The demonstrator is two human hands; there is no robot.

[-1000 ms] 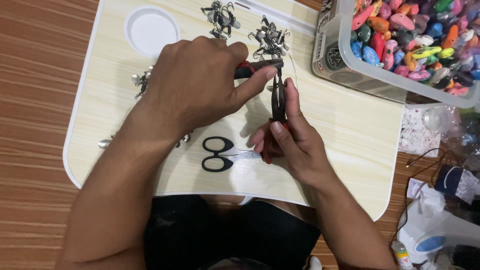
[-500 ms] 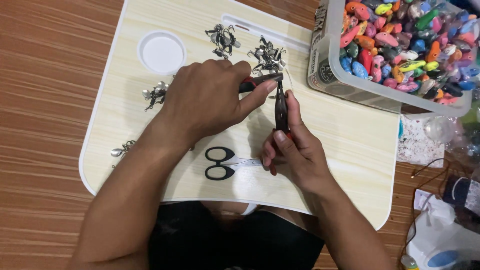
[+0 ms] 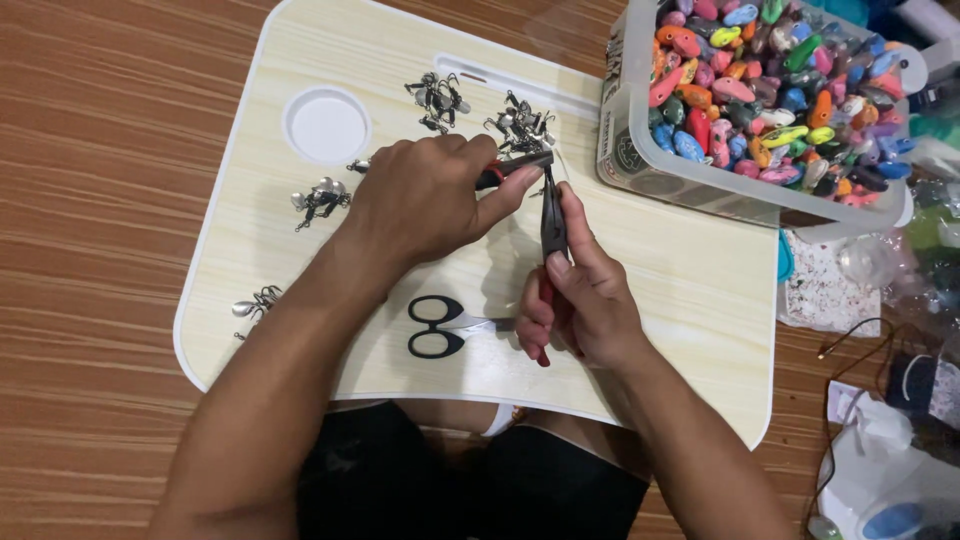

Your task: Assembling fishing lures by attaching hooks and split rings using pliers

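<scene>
Your left hand [image 3: 425, 195] closes around a pair of red-handled pliers [image 3: 512, 168], its tips meeting the nose of a second pair of pliers [image 3: 552, 225] gripped upright in your right hand [image 3: 580, 300]. Between the two tips sits a small metal piece, too small to make out, held just above the pale wood-grain lap tray [image 3: 690, 290] that serves as your worktop.

A slip looks likeliest here: with both tools pinching one tiny part, uneven pressure could flick it off the tray onto the wooden floor [image 3: 90, 200].

Black-handled scissors [image 3: 440, 326] lie just beside your right hand. Finished clusters of metal swivels [image 3: 438, 98] are scattered across the tray, near its empty round cup recess [image 3: 326, 126]. At the tray's far right corner, a clear plastic tub [image 3: 700, 180] brims with multicoloured lure bodies [image 3: 770, 90].
</scene>
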